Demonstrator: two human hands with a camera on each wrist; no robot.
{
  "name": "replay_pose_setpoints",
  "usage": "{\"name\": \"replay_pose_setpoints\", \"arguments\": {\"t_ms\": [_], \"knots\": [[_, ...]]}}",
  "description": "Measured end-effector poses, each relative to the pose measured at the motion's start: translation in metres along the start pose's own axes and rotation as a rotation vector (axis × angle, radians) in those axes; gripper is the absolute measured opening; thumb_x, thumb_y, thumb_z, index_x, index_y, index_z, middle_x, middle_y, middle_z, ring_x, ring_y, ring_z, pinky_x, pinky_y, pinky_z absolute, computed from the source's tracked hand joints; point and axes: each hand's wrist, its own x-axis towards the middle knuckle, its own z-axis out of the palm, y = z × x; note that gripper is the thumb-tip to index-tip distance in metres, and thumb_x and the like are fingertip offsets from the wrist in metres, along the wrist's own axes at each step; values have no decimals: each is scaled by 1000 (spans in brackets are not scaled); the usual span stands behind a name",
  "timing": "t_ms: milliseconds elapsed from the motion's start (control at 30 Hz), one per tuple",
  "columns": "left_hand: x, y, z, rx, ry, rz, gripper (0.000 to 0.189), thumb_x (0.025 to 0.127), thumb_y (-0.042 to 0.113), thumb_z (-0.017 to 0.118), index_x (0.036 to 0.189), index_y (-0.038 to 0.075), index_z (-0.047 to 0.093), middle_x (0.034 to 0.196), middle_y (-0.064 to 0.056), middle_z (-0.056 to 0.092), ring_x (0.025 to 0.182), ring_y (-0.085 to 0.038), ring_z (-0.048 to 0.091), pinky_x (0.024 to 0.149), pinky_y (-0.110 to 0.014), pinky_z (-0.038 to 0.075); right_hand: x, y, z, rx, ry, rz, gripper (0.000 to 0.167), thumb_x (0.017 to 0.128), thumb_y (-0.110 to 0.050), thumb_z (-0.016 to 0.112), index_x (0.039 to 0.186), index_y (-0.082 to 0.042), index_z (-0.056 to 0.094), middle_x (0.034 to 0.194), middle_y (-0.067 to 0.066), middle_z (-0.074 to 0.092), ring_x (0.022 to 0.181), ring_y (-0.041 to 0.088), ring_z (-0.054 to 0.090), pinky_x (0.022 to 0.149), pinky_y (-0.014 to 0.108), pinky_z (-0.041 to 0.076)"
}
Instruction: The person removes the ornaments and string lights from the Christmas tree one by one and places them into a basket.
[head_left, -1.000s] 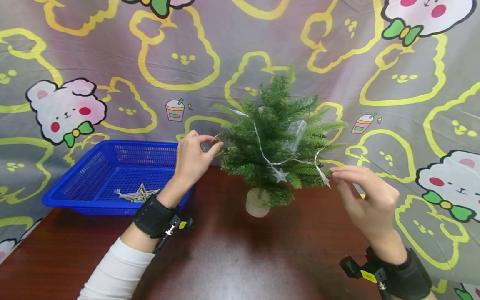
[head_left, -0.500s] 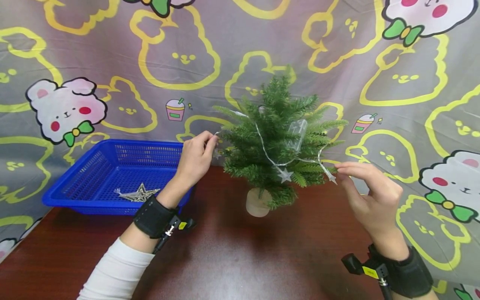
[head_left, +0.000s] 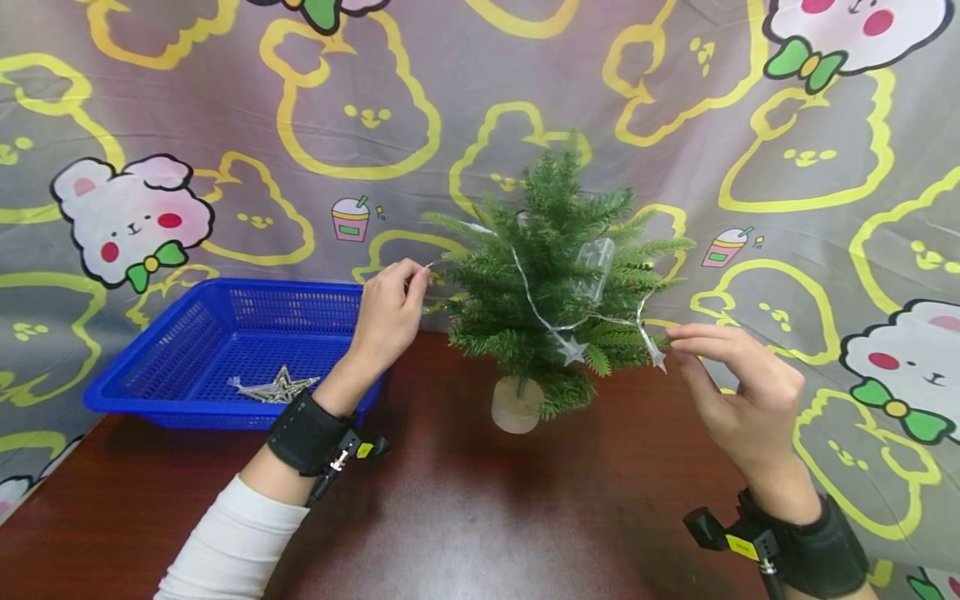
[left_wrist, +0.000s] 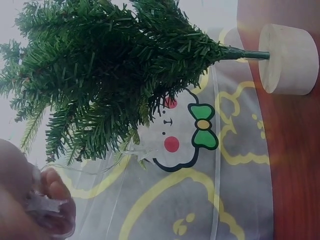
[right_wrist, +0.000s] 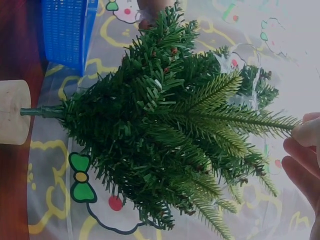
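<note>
A small artificial Christmas tree stands on a round pale wooden base. A clear string light with star-shaped bulbs drapes across its front, and a see-through box sits among the branches. At the tree's left side, my left hand pinches the string's wire. The left wrist view has a clear star bulb by the curled fingers of that hand. My right hand pinches the tip of a branch on the right side, with another star bulb hanging close by.
A blue plastic basket stands on the brown table left of the tree. Inside it lies a glittery star ornament. A grey patterned cloth hangs close behind everything.
My left hand first pulled back, its fingers turning inward, then shifted slightly left with the wire. The right hand moved slightly right, still at the branch tip; the nearby star bulb swung.
</note>
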Motion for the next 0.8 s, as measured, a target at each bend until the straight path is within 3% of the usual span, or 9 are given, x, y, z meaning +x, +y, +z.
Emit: {"name": "replay_pose_setpoints", "arguments": {"t_ms": [167,267,400,500,633,800], "knots": [[-2,0,-1,-50,-73,-14,26,105,15,46,93,4,65,78,-11,68,62,-22,66,57,-29,49,4,-8,3,5,44,-11,31,92,-22,70,81,7,72,86,21,73,96,-1,69,90,11,48],[-3,0,-1,-40,-84,-10,26,105,14,45,99,2,68,78,-12,68,62,-22,63,56,-28,46,8,-12,5,-9,97,-28,32,90,-24,73,78,6,73,83,19,74,89,7,71,90,11,49],[-2,0,-1,-6,-40,-16,27,104,14,46,102,2,70,77,-13,66,59,-21,51,56,-31,37,14,-20,7,1,143,-60,35,89,-26,74,76,7,72,82,18,74,82,15,71,91,14,51],[-2,-1,-2,3,3,-32,27,103,18,48,98,2,70,75,-12,66,59,-22,51,58,-33,37,18,-28,11,66,154,-99,30,89,-20,74,75,7,71,81,19,73,79,20,70,91,16,52],[-2,-1,-3,11,37,-42,27,101,27,55,89,5,67,66,-7,57,59,-22,50,59,-33,37,22,-41,21,163,141,-160,20,88,-11,74,77,7,72,80,20,72,77,24,69,89,19,53],[-4,1,-4,34,59,-55,33,96,37,62,74,12,57,60,0,47,56,-21,46,60,-32,35,23,-54,39,244,85,-244,20,89,-9,72,77,7,73,78,22,70,76,28,68,84,24,54]]}}
